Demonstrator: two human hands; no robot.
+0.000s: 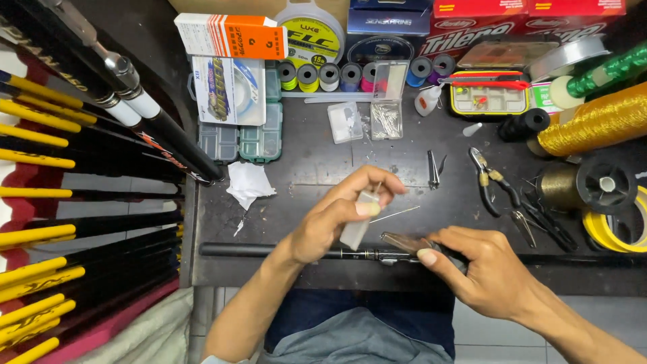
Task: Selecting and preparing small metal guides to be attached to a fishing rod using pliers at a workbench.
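Observation:
My left hand (337,214) grips a small translucent squeeze bottle (357,219), its thin nozzle pointing up and away near my fingertips. Under both hands a black fishing rod (236,250) lies across the near edge of the dark workbench (323,162). My right hand (482,269) rests on the rod and pinches a metal line guide (403,241) against it with thumb and forefinger. A thin wire or needle (394,215) lies on the bench just beyond the guide.
Pliers (492,185), clippers (433,168) and scissors lie at right. Spools of gold thread (596,121), line reels, small plastic boxes (242,138), a yellow tackle case (488,100) and thread bobbins (330,75) crowd the back. Many black-and-yellow rods (60,202) are racked at left.

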